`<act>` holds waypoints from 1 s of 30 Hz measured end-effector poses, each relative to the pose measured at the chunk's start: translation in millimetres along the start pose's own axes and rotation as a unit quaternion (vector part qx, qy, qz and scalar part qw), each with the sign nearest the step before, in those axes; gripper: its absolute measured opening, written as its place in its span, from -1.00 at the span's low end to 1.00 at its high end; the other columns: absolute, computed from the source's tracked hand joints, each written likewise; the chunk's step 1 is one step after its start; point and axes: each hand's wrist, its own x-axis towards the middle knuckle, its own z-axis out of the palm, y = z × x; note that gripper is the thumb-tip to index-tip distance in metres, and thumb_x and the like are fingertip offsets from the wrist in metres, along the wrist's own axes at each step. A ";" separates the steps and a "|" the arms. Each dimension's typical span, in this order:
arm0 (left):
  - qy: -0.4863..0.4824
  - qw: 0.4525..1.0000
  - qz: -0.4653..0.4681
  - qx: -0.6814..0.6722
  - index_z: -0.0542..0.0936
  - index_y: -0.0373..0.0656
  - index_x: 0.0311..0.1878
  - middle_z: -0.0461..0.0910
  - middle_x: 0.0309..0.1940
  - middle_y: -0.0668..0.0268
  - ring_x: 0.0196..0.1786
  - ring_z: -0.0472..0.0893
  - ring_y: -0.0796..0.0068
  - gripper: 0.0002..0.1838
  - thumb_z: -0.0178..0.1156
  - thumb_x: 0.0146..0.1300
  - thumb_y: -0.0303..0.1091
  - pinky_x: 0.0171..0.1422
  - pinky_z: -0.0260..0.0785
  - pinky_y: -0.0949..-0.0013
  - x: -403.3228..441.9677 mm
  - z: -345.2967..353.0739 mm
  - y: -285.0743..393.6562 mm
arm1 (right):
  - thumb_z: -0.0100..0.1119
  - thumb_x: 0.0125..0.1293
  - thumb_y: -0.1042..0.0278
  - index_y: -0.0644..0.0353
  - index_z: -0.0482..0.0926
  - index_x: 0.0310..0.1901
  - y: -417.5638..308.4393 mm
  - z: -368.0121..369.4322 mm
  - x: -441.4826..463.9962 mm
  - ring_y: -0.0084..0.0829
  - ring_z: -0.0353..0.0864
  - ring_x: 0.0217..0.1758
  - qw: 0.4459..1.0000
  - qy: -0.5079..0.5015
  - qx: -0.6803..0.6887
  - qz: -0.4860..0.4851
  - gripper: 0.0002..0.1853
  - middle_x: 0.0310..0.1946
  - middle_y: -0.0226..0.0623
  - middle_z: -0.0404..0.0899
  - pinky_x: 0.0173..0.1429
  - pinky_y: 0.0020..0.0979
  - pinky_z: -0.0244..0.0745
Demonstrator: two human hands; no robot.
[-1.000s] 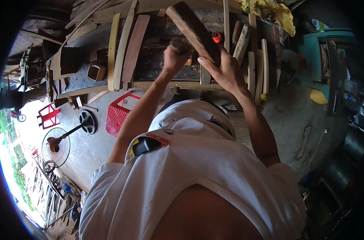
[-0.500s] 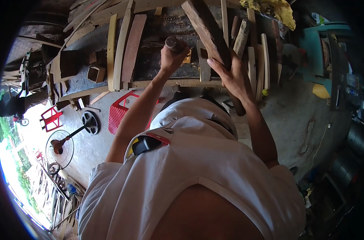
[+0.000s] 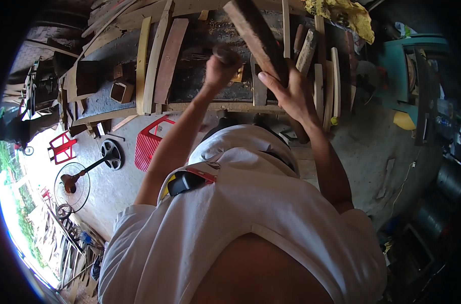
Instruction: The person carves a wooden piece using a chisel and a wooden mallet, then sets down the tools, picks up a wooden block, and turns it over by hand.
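Observation:
My left hand (image 3: 220, 73) is closed around an upright tool with a thick, round, dark wooden handle (image 3: 227, 54). The handle is blurred, and the lower part of the tool is hidden by the fist. In my right hand (image 3: 293, 96) is a long, thick wooden bar (image 3: 258, 38), its far end slanting up and left over the workbench, its near end sticking out below the wrist. Close to the left fist, a small orange-yellow piece (image 3: 237, 75) lies on the dark bench. A short notched wooden board (image 3: 258, 83) lies between the two hands.
Wooden strips (image 3: 170, 58) lie across the workbench (image 3: 200, 107) on both sides of the hands. A hollow wooden box piece (image 3: 121, 92) sits at left. On the floor are a red plastic stool (image 3: 148, 152) and a standing fan (image 3: 74, 186). A teal cabinet (image 3: 395, 66) stands at right.
The far end of the wooden bar has shifted slightly left. The handle in my left hand has tilted to the right and blurred. The whole view has shifted a little.

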 end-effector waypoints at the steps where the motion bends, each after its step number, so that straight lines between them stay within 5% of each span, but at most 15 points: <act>1: -0.015 0.994 -0.030 -0.099 0.64 -0.15 -0.14 0.67 -0.29 0.35 -0.21 0.65 0.53 -0.73 0.43 0.08 -0.40 -0.05 0.52 0.38 3.7 -12.6 -5.1 | 0.30 0.28 -0.11 0.29 0.47 0.14 -0.2 -2.9 -1.4 -0.06 0.76 -0.18 0.998 -0.017 0.037 0.057 -0.37 -0.27 0.06 0.69 -0.08 -0.16 0.61; 2: -0.007 0.993 -0.032 -0.116 0.63 -0.17 -0.15 0.65 -0.28 0.39 -0.21 0.62 0.57 -0.77 0.40 0.12 -0.45 -0.07 0.50 0.41 7.2 -24.1 -10.0 | 0.30 0.30 -0.09 0.32 0.47 0.15 7.8 -1.1 -2.2 -0.11 0.74 -0.09 0.997 -0.001 0.062 0.034 -0.38 -0.16 0.06 0.68 0.01 -0.18 0.59; 12: -0.028 0.996 -0.027 -0.075 0.65 -0.22 -0.15 0.64 -0.26 0.37 -0.21 0.61 0.58 -0.82 0.39 0.20 -0.43 -0.08 0.49 0.45 -3.0 -24.4 -7.9 | 0.28 0.33 -0.05 0.33 0.47 0.15 19.0 -1.4 -12.9 -0.12 0.74 -0.08 0.998 -0.002 0.029 0.054 -0.40 -0.16 0.05 0.68 0.01 -0.20 0.59; 15: -0.026 0.999 -0.017 -0.040 0.64 -0.22 -0.12 0.63 -0.27 0.39 -0.22 0.61 0.59 -0.79 0.40 0.21 -0.41 -0.07 0.48 0.45 -6.0 -17.6 -8.8 | 0.30 0.33 -0.02 0.34 0.47 0.14 0.4 -3.2 -10.1 -0.16 0.75 -0.13 0.996 -0.029 0.036 0.075 -0.42 -0.19 0.03 0.69 -0.03 -0.22 0.61; 19: 0.026 0.999 0.034 0.012 0.66 -0.18 -0.22 0.70 -0.39 0.33 -0.31 0.66 0.60 -0.81 0.40 0.08 -0.40 -0.15 0.53 0.39 -9.9 2.3 -4.5 | 0.35 0.30 0.02 0.34 0.46 0.10 -35.0 -1.7 -7.6 -0.17 0.76 -0.32 0.997 0.026 0.065 -0.019 -0.44 -0.33 -0.03 0.69 -0.24 -0.24 0.63; 21: 0.040 0.994 0.078 0.063 0.66 -0.17 -0.18 0.73 -0.32 0.20 -0.23 0.74 0.29 -0.70 0.46 -0.01 -0.34 -0.09 0.57 0.27 -10.7 13.9 0.7 | 0.36 0.28 0.00 0.29 0.46 0.05 -31.7 6.3 -2.4 -0.10 0.75 -0.39 0.983 0.094 -0.003 -0.160 -0.46 -0.43 -0.03 0.66 -0.33 -0.21 0.62; 24: 0.045 0.986 0.095 0.132 0.65 -0.18 -0.08 0.70 -0.15 0.05 -0.07 0.69 -0.05 -0.55 0.50 -0.06 -0.23 0.00 0.56 0.15 -17.9 26.9 13.4 | 0.37 0.26 -0.02 0.25 0.47 -0.01 -19.0 8.5 0.4 -0.01 0.74 -0.39 0.987 0.028 -0.119 -0.101 -0.49 -0.48 -0.01 0.65 -0.34 -0.15 0.62; 25: 0.048 0.985 0.097 0.133 0.65 -0.18 -0.08 0.70 -0.15 0.05 -0.07 0.69 -0.05 -0.55 0.50 -0.06 -0.23 0.00 0.56 0.15 -16.6 26.1 16.4 | 0.37 0.25 -0.02 0.25 0.47 -0.02 -13.9 7.4 2.2 0.00 0.74 -0.38 0.980 -0.028 -0.193 -0.048 -0.49 -0.47 0.00 0.66 -0.33 -0.14 0.62; 28: 0.045 0.993 0.029 0.104 0.66 -0.16 -0.08 0.70 -0.14 0.04 -0.04 0.69 -0.02 -0.56 0.50 -0.05 -0.22 0.05 0.53 0.11 -15.3 24.9 16.7 | 0.33 0.27 -0.07 0.26 0.47 0.00 -12.2 11.0 -2.0 0.03 0.74 -0.37 0.989 0.041 -0.080 -0.116 -0.47 -0.43 0.02 0.68 -0.31 -0.15 0.63; 30: 0.045 0.989 0.067 0.126 0.66 -0.15 -0.09 0.70 -0.16 0.05 -0.06 0.69 -0.03 -0.58 0.48 -0.03 -0.22 0.04 0.54 0.11 -17.6 26.5 19.1 | 0.30 0.29 -0.12 0.28 0.46 0.03 -16.7 14.1 -6.8 0.02 0.76 -0.34 0.988 0.089 -0.018 -0.127 -0.42 -0.43 0.02 0.68 -0.30 -0.15 0.63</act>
